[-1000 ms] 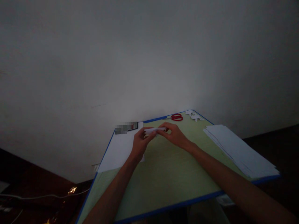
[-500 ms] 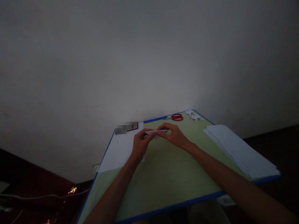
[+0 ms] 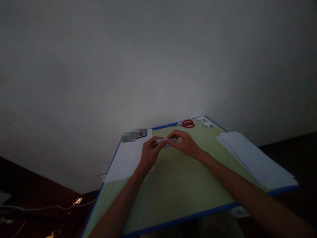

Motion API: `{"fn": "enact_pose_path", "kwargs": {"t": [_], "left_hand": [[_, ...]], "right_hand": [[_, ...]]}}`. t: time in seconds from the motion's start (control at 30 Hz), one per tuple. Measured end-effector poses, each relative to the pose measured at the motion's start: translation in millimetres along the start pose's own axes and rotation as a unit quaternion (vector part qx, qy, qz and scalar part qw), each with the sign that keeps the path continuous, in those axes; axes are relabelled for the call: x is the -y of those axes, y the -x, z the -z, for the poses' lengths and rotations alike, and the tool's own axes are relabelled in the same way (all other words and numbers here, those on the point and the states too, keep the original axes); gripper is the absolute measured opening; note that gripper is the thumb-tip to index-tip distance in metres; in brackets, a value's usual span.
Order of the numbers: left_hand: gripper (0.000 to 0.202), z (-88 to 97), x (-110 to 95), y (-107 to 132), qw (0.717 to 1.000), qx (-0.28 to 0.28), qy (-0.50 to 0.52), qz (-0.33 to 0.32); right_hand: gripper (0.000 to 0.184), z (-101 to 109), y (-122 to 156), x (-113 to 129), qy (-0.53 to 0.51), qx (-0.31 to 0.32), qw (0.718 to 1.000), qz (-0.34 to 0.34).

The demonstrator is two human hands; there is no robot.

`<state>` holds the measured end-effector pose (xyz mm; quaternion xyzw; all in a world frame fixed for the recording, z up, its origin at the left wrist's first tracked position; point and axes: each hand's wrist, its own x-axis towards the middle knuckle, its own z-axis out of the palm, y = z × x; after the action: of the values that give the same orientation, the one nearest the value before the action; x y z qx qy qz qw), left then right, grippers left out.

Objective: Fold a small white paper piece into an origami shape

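Observation:
A small piece of folded white paper (image 3: pixel 167 145) is held up over the table between my two hands. My left hand (image 3: pixel 149 150) pinches its left side, thumb and fingers closed on it. From the right, my right hand (image 3: pixel 184 142) grips the same paper, with its thumb and fingertips meeting the left thumb near the middle. Parts of the paper are hidden by my fingers, and its exact folds are too small to make out.
The pale green table (image 3: pixel 183 185) has a blue edge and stands against a wall. A white sheet (image 3: pixel 121 162) and a phone (image 3: pixel 141 133) lie left. Red-handled scissors (image 3: pixel 188 124) and folded paper pieces (image 3: pixel 208 124) lie at the back; a paper stack (image 3: pixel 255 158) lies right.
Both hands keep their pinch on the folded paper. The paper and fingertips have shifted only very slightly to the right.

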<state>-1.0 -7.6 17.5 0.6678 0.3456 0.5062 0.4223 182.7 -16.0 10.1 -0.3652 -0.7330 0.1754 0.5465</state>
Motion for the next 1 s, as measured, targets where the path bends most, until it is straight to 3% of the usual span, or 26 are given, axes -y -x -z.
{"fn": "enact_pose_path", "kwargs": {"t": [0.17, 0.4, 0.57, 1.0], "left_hand": [[0.021, -0.5, 8, 0, 1.0, 0.016, 0.006, -0.009], [0.028, -3.4, 13, -1, 1.0, -0.019, -0.001, 0.008], [0.029, -4.9, 10, 1, 0.999, 0.014, -0.033, 0.02], [0.031, -5.6, 13, 1, 0.999, 0.005, -0.029, 0.028]], "right_hand": [[0.009, 1, -1, -2, 0.007, 0.009, 1.0, 0.001], [0.018, -3, 1, -8, 0.062, 0.027, 0.998, 0.003], [0.021, -7, 1, -9, 0.021, -0.005, 0.999, -0.034], [0.025, -8, 0, -12, -0.055, -0.024, 0.994, -0.094]]}}
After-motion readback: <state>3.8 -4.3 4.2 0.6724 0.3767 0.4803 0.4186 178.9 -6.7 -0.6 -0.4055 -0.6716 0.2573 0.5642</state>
